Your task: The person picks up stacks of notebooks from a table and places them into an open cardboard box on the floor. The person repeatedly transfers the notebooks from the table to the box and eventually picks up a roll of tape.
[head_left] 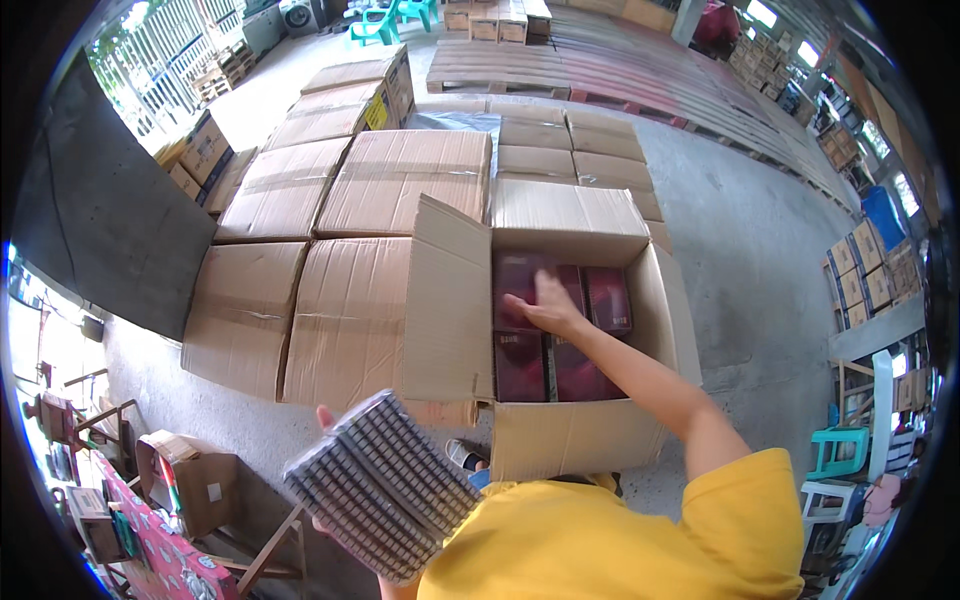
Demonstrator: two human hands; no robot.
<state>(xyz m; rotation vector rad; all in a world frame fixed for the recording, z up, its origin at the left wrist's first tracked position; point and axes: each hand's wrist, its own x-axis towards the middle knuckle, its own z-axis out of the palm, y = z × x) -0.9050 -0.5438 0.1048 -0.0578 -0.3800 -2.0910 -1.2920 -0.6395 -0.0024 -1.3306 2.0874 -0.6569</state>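
My left hand (325, 418) holds a flat, block-like bundle (385, 490) with a dark-and-white grid pattern over my lap. The bundle hides most of that hand; only fingertips show at its left edge. My right hand (545, 302) reaches into an open cardboard carton (645, 290), thumb spread from the fingers, over dark red packs. Motion smears the fingers and the pack (513, 270) at the carton's far left, which the hand touches or nearly touches. More dark red packs (606, 300) sit beside and in front of it. The carton's flaps (448, 300) are folded outward.
Large taped cartons (350, 310) stand close together left of the open one, with more cartons (575, 150) behind. A grey panel (110, 210) rises at the left. Wooden pallets (600, 60) lie at the back. A teal stool (838, 452) stands at the right.
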